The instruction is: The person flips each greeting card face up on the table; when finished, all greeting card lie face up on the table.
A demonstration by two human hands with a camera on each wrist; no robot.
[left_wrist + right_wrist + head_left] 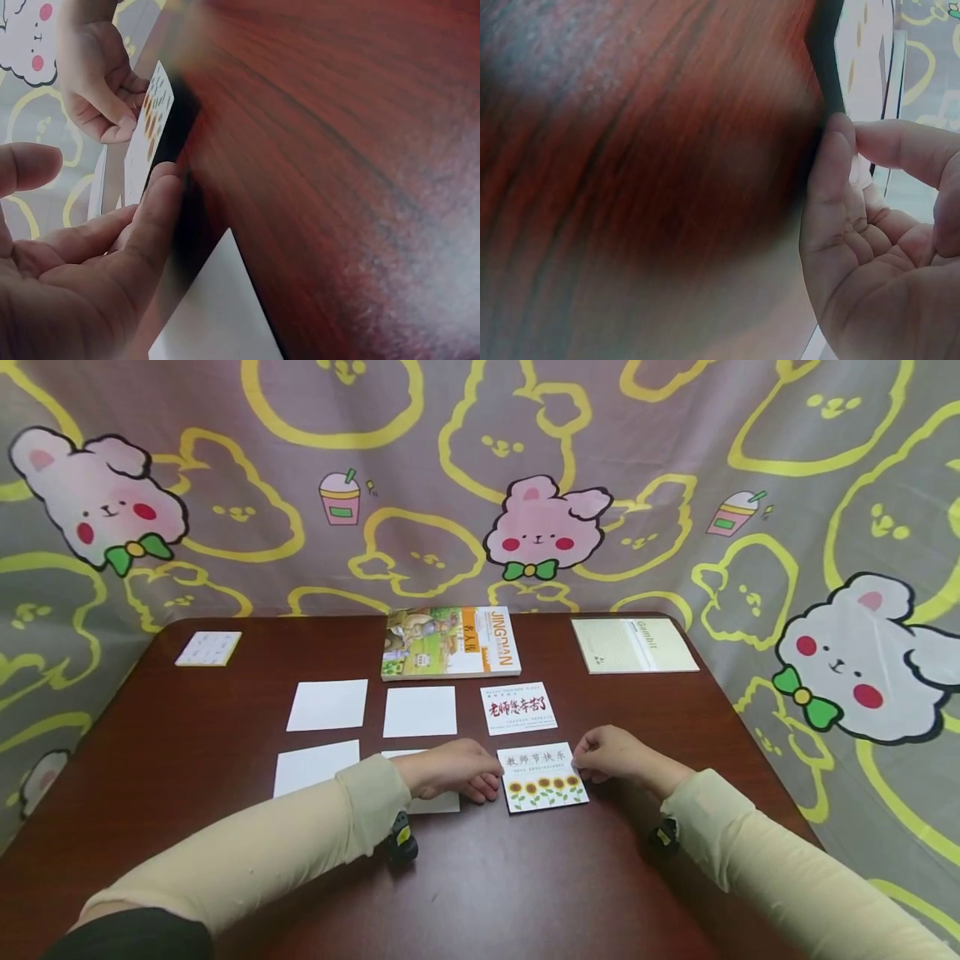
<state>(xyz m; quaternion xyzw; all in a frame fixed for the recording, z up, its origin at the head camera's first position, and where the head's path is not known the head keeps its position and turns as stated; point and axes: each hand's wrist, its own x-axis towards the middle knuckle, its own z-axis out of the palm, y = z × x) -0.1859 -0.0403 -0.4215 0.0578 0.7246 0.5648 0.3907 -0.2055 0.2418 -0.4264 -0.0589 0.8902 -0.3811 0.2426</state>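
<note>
"So, what comes nearest?"

"Reddish-brown desk point(510, 893), its dark grain streaked and catching a pale sheen in both wrist views. Two cream sleeves point(247, 843) reach over it, a small black device point(402, 839) at each cuff."

"And the hands?"

"Both busy. The left hand point(453, 768) pinches the left edge of the sunflower card point(543, 779); the right hand point(615, 753) has its right edge between thumb and finger. That card is at the right end of the front row, a dark band beneath it. Whether it touches the wood, I can't tell."

"What's beside it?"

"Two white cards point(315, 764), one partly hidden by the left hand and forearm. Just behind, two more, then a red-lettered card point(519, 708)."

"Farther back?"

"A thick orange-and-white book point(450, 643) in the middle, a pale Gambit notebook point(636, 647) to its right, a small pad point(208, 648) near the far left corner."

"And the room?"

"Greyish-pink fabric point(435, 485) hangs behind and along both sides, printed with yellow outlines, green-bowed rabbits point(546, 527) and drink cups point(341, 497)."
</note>
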